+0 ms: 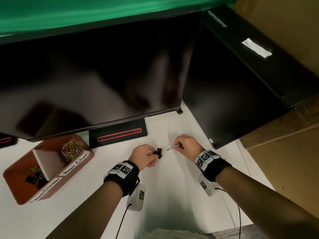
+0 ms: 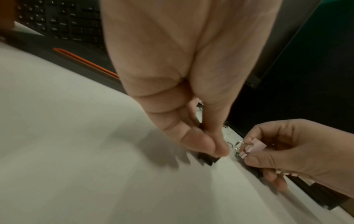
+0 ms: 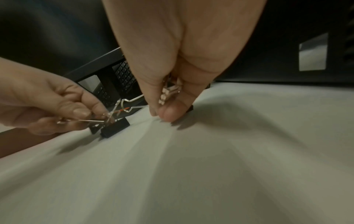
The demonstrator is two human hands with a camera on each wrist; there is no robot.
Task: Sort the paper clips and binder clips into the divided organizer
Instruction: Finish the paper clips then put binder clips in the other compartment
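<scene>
Bare white desk (image 1: 172,187) near side — open passage; monitor (image 1: 95,75) overhangs far side; organizer (image 1: 48,192) blocks left; black tower (image 1: 233,83) walls right — clips cluster (image 1: 158,151) mid-desk.

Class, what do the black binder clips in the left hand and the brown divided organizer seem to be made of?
Black binder clips: probably painted sheet metal, matte, with shiny wire handles that glint. Brown divided organizer: smooth, even walls with rounded corners, perhaps plastic or coated card; uncertain. Left hand grips the clips.

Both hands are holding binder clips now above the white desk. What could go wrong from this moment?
The left hand pinches several black binder clips by their wire handles, so one might slip off on the way to the organizer. The right hand holds pink binder clips; they could land among the paper clips.
</scene>
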